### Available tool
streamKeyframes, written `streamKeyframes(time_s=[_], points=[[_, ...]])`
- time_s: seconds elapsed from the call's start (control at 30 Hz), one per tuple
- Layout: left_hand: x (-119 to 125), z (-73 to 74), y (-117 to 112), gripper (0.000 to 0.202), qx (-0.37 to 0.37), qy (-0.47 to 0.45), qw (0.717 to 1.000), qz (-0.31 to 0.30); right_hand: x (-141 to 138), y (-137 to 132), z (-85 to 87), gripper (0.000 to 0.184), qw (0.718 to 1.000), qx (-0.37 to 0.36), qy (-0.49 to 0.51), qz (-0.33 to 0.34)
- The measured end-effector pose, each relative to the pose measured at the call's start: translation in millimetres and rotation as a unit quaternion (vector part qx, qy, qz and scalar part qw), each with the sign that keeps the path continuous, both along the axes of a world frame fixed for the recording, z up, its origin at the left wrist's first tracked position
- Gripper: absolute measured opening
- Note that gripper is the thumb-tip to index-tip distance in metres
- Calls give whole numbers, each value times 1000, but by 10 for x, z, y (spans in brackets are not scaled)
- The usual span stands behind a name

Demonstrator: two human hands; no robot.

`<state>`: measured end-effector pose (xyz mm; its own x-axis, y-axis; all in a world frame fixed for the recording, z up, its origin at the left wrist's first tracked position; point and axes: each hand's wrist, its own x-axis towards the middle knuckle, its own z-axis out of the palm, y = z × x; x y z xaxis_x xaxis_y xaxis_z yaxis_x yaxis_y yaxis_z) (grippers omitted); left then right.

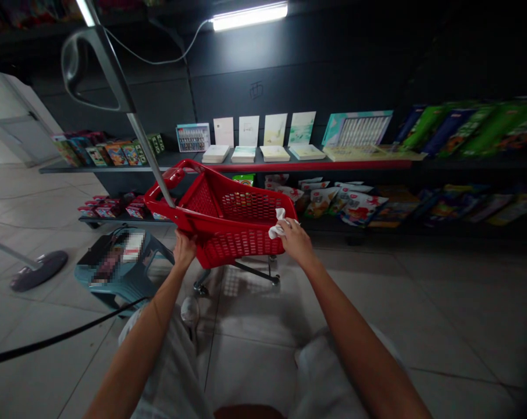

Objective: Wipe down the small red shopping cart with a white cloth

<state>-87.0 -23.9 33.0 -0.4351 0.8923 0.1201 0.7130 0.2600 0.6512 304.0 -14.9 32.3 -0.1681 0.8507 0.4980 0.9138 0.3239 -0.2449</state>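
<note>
A red plastic shopping cart (pixel 228 218) with a perforated basket stands on the floor in front of me, its handle end to the left. My left hand (pixel 185 249) grips the basket's near side below the handle, its fingers partly hidden behind the red plastic. My right hand (pixel 295 235) is closed on a crumpled white cloth (pixel 277 226), at the rim of the basket's right end. A metal pole (pixel 148 145) with a grey loop handle (pixel 93 70) rises from the cart's handle end; how it is joined there I cannot tell.
Behind the cart, a dark shelf (pixel 263 165) carries notebooks, pen sets and snack packs; more bags (pixel 359 203) lie below. A blue-grey stool (pixel 124 273) with blurred items stands at left, near a round stand base (pixel 39 270) and a black hose (pixel 67 334). A lit tube (pixel 250 16) hangs above.
</note>
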Motion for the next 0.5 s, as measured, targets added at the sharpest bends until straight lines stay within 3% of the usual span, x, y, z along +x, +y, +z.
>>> streamKeyframes(time_s=[0.23,0.5], points=[[11,16,55,65,22,10,1000,-16,315,53,41,50,998,-38,45,3],[138,-107,-29,107,-24,12,999,-39,143,120,-66,52,997,10,66,45]])
